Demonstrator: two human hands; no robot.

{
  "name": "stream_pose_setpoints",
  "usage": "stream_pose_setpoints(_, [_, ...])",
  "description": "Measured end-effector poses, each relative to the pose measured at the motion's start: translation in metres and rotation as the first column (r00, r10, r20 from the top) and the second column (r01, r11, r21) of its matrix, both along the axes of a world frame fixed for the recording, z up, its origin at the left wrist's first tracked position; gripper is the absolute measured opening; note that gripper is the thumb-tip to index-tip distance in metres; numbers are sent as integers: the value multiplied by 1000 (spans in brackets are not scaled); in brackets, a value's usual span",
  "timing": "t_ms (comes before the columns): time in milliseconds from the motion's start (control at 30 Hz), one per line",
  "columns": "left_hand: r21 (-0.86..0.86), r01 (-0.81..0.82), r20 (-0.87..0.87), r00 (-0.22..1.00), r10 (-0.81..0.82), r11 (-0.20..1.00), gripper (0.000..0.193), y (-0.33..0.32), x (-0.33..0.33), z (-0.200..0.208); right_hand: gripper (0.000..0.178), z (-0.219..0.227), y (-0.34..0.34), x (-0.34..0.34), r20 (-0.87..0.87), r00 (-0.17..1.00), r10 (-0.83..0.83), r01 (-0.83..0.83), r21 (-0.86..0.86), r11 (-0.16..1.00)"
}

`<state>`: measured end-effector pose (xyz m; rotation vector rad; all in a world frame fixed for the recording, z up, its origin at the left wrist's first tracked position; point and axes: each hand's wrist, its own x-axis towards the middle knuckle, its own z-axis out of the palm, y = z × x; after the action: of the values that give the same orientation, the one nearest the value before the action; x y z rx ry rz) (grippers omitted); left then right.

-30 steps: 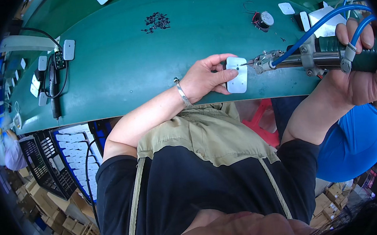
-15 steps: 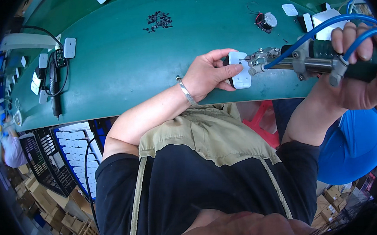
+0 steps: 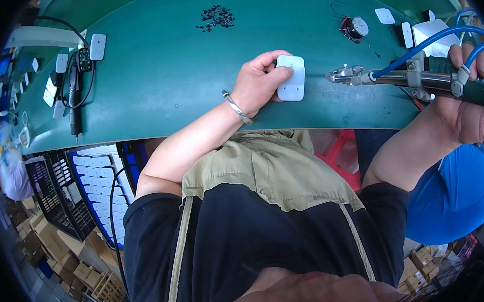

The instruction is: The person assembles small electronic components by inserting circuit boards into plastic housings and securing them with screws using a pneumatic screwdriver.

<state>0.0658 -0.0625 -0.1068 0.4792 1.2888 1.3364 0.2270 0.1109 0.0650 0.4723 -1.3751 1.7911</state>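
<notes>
My left hand [image 3: 256,85] pinches a white rounded-rectangular plastic case [image 3: 291,87] just above the green table, thumb laid on its face. Small dark holes show on that face near its ends. My right hand [image 3: 470,98] is wrapped round the dark grip of a powered screwdriver [image 3: 385,77], a metal tool with blue air hoses. Its nose points left toward the case, with a gap between them. Part of the right hand is hidden behind the tool and the picture's dark rim.
A pile of small black screws [image 3: 216,18] lies at the far middle of the table. A round motor-like part [image 3: 354,28] with wires sits far right, near white cases [image 3: 384,16]. At left are a pen-like black tool [image 3: 74,101] and crates of white parts [image 3: 98,178].
My left hand has drawn the white case leftward, away from the screwdriver's nose, so a gap has opened. The screwdriver stays in my right hand. The whole view has shifted slightly.
</notes>
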Motion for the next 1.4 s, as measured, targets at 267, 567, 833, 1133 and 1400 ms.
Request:
stream_pose_setpoints(267, [43,81,217,972,-89,996,37,-1,9,6,27,4,-10,5,99,995,-7,13,-58,998])
stream_pose_setpoints(567, [79,80,253,962,-98,994,37,-6,-2,15,31,20,-15,48,245,944,-221,245,-72,967])
stream_pose_setpoints(833, [143,48,402,910,-102,989,32,-25,-6,0,21,7,-27,43,328,782,-530,567,-19,824])
stream_pose_setpoints(1133, [123,-8,312,949,-31,992,28,-21,1,7,24,14,-32,55,300,750,-589,613,17,790])
stream_pose_setpoints(1400, [141,-45,315,949,-2,989,27,-21,2,1,22,14,-29,54,318,756,-573,600,15,800])
